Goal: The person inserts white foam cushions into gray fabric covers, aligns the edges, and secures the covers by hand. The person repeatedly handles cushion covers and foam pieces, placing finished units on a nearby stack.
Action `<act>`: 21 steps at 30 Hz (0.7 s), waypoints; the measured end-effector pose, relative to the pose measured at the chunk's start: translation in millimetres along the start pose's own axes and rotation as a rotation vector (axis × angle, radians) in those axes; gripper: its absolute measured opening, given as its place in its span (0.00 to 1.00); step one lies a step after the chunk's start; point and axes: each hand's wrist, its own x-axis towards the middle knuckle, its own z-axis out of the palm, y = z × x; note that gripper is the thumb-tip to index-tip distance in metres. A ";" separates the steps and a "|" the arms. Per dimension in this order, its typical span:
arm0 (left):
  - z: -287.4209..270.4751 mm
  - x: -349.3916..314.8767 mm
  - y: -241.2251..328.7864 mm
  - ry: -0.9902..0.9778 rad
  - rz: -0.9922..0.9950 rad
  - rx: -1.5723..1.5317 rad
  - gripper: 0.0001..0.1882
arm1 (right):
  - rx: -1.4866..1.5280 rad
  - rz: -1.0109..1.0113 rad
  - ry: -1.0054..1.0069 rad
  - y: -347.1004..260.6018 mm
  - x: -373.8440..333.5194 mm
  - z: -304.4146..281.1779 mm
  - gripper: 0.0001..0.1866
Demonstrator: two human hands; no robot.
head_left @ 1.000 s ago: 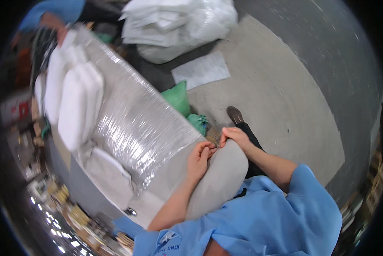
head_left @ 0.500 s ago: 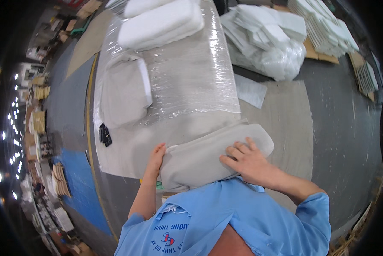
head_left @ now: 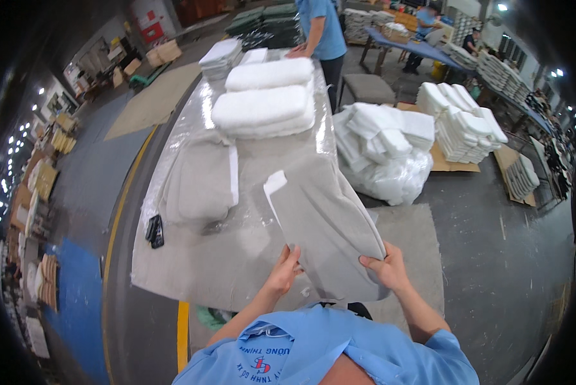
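A grey fabric cushion cover [head_left: 326, 224] lies before me at the near right part of the table, its far end pointing away. White lining or padding shows along its left edge; I cannot tell which. My left hand [head_left: 284, 271] pinches the cover's near left edge between thumb and fingers. On the right edge, my right hand [head_left: 386, 264] is closed with the thumb on top and the fingers partly hidden beneath. A pile of folded grey covers [head_left: 201, 176] with a white edge rests on the table to the left.
The plastic-wrapped table [head_left: 172, 276] carries white padding stacks [head_left: 265, 106] at its far end and a small black object [head_left: 154, 231] at left. Bagged white pads [head_left: 390, 154] and foam stacks [head_left: 458, 122] stand right. A co-worker in blue [head_left: 329, 29] leans at the far end.
The cover has swung from lying crosswise to pointing away from me. My right hand went from spread flat on top to gripping its right edge. The view has tilted up.
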 end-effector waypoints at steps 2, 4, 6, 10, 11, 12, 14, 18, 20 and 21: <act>23.0 33.8 30.8 -0.042 0.175 -0.055 0.46 | 0.125 0.007 0.027 -3.5 -7.0 14.4 0.24; 58.4 65.9 65.0 0.079 0.306 -0.026 0.45 | 0.173 -0.148 0.005 9.2 -18.6 35.0 0.30; 72.2 88.0 109.4 0.016 0.076 -0.018 0.38 | 0.317 -0.195 -0.088 13.0 -22.1 44.4 0.34; 64.3 104.3 123.7 -0.290 -0.144 0.281 0.32 | 0.673 -0.111 -0.111 1.6 -21.4 40.7 0.34; 69.4 101.6 110.6 -0.296 -0.210 0.399 0.32 | 0.684 -0.084 -0.032 0.1 -23.8 36.9 0.33; 62.1 98.4 103.0 -0.356 -0.228 0.519 0.32 | 0.707 -0.064 0.018 0.1 -27.4 39.8 0.33; 38.5 92.5 90.2 -0.476 -0.280 0.767 0.33 | 0.601 -0.053 -0.069 14.8 -39.7 50.1 0.32; 30.4 76.3 61.2 -0.436 -0.489 0.872 0.33 | 0.585 -0.046 -0.163 67.5 -71.4 61.4 0.29; 29.9 68.7 47.5 -0.473 -0.482 1.023 0.33 | 0.445 -0.012 -0.147 100.3 -81.2 62.7 0.27; 2.5 68.5 45.7 -0.466 -0.526 0.984 0.34 | 0.445 -0.047 -0.158 89.8 -88.4 59.9 0.24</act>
